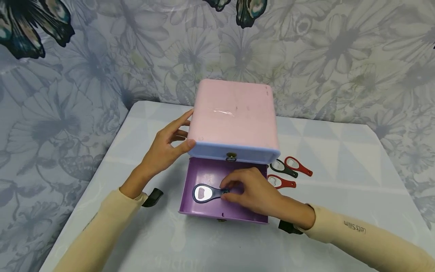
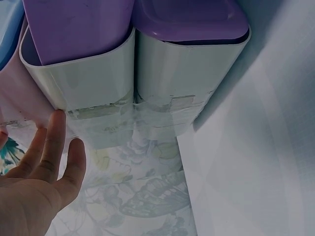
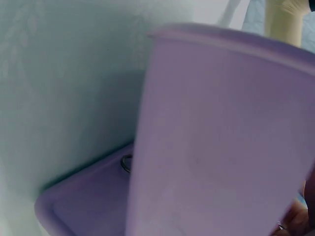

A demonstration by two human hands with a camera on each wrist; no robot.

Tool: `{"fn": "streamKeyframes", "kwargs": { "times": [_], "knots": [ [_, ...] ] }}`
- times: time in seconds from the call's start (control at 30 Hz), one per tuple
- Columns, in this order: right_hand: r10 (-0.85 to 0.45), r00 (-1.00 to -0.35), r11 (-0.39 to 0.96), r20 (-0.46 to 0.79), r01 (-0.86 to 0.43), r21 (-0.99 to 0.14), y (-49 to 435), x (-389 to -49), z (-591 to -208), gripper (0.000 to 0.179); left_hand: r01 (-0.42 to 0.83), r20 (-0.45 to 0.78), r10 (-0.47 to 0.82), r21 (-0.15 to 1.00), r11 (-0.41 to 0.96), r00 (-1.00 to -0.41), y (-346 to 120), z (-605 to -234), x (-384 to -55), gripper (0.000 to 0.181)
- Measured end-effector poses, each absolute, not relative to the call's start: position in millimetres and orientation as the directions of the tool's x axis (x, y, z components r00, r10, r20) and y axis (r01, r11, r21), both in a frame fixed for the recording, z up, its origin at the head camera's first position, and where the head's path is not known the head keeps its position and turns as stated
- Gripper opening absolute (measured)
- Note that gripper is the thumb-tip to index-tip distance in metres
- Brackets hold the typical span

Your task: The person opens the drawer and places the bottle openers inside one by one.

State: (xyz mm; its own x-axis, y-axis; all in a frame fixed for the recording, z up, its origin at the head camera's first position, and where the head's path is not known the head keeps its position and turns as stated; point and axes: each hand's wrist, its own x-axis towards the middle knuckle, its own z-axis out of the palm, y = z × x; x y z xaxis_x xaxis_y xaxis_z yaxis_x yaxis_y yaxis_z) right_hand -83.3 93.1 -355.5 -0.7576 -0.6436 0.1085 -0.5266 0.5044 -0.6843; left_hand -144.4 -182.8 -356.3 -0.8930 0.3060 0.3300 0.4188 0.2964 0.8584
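My right hand point(image 1: 256, 190) reaches into the pulled-out purple drawer point(image 1: 195, 172) and pinches the handle end of a dark blue bottle opener point(image 1: 204, 193). The opener's round, pale head points left over the drawer floor. In the right wrist view the purple drawer wall point(image 3: 221, 132) hides most of that hand. My left hand point(image 1: 164, 147) steadies the pink-topped drawer cabinet point(image 1: 234, 113) at its left side, thumb by the front edge and fingers extended along the wall. The left wrist view shows the left hand point(image 2: 42, 182) beside the cabinet's pale casing point(image 2: 93, 93).
Right of the drawer lie two red bottle openers point(image 1: 297, 165) point(image 1: 281, 182) and a dark green one point(image 1: 284, 168) on the white table point(image 1: 340, 181). Above the drawer is a closed blue drawer point(image 1: 210, 149) with a ring pull point(image 1: 231, 156). Floral wall covering point(image 1: 323, 68) stands behind.
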Motion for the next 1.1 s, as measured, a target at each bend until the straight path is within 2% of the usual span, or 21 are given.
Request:
{"fn": "streamKeyframes", "kwargs": {
  "times": [0.23,0.43,0.57,0.8,0.9,1.1],
  "knots": [
    [-0.656,-0.749,0.464,0.098,-0.502,-0.73,99,-68,-350,0.017,0.401,0.31,0.313,0.868,0.292,-0.898,-181,-363,-137,0.07],
    [-0.675,-0.709,0.381,0.203,-0.572,-0.727,109,-63,-331,0.02,0.418,0.331,0.309,0.864,0.281,-0.892,-181,-363,-137,0.07],
    [-0.65,-0.713,0.355,0.262,-0.59,-0.725,126,-60,-308,0.027,0.431,0.344,0.31,0.858,0.281,-0.886,-182,-361,-140,0.07],
    [-0.549,-0.801,0.393,0.24,-0.501,-0.771,161,-63,-282,0.035,0.437,0.351,0.307,0.855,0.28,-0.885,-183,-359,-144,0.07],
    [-0.5,-0.839,0.408,0.216,-0.447,-0.796,177,-70,-283,0.033,0.438,0.352,0.306,0.854,0.282,-0.885,-184,-359,-145,0.069],
    [-0.357,-0.924,0.555,0.136,-0.327,-0.765,208,-87,-298,0.022,0.428,0.345,0.302,0.859,0.281,-0.889,-184,-359,-144,0.069]
  ]
}}
